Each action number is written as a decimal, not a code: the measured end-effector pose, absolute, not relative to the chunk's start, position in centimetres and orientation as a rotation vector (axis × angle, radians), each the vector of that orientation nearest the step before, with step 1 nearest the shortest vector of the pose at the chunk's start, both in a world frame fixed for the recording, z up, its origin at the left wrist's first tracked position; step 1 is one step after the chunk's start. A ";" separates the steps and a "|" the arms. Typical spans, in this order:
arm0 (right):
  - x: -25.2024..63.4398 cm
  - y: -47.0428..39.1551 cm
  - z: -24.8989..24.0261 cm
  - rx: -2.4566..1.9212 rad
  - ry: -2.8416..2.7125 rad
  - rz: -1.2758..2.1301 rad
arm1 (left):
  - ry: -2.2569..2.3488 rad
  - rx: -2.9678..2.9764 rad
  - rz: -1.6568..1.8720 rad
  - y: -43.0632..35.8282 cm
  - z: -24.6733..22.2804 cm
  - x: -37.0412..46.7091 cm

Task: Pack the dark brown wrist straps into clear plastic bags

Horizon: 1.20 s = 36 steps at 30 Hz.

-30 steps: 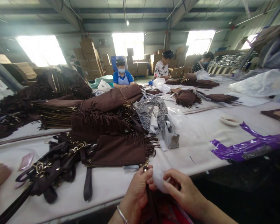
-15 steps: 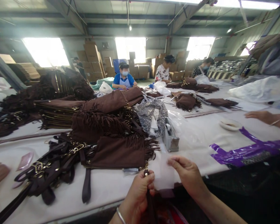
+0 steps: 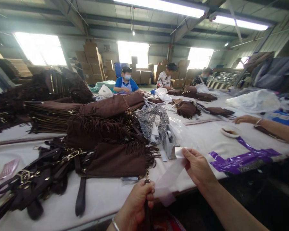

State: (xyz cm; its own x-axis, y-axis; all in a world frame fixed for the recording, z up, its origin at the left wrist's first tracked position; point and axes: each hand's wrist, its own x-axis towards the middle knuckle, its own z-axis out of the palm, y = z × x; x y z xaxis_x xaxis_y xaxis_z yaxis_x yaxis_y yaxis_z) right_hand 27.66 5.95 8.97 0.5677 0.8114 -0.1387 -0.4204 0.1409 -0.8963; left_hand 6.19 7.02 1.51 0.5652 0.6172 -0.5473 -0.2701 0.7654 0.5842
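My left hand [image 3: 137, 202] is closed around a dark brown strap [image 3: 147, 215] at the table's front edge. A gold clasp [image 3: 147, 175] joins the strap's top to the corner of a brown fringed bag [image 3: 120, 160] lying flat. To the right, my right hand [image 3: 200, 168] pinches the upper corner of a thin, whitish translucent sheet [image 3: 171, 175]. The sheet slants down from those fingers towards my left hand; whether the left fingers touch it I cannot tell. Just behind it stands a grey tape dispenser [image 3: 169, 148].
Brown straps with gold hardware [image 3: 48, 175] lie in a heap at left, near a pink comb [image 3: 8, 170]. Stacked brown bags [image 3: 50, 117] rise behind. Right of me are a purple plastic strip [image 3: 245, 160], a tape roll [image 3: 230, 132] and another person's arm [image 3: 272, 126]. Co-workers sit opposite.
My right hand has raised its corner of the sheet, which now slants. My left hand keeps its hold on the strap. The view has shifted, and the hand at far left is out of sight.
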 end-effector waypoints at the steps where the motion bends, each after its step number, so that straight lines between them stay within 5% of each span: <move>1: 27.7 6.1 9.2 -1.117 -0.409 0.905 | 0.825 0.484 0.537 7.0 1.5 6.2; 22: 21.1 4.7 4.6 -1.510 -1.284 1.030 | 0.601 0.399 0.650 6.7 0.8 5.7; 36: 29.0 5.0 4.9 -1.639 -1.016 0.743 | 0.794 0.508 0.615 7.8 -0.4 6.2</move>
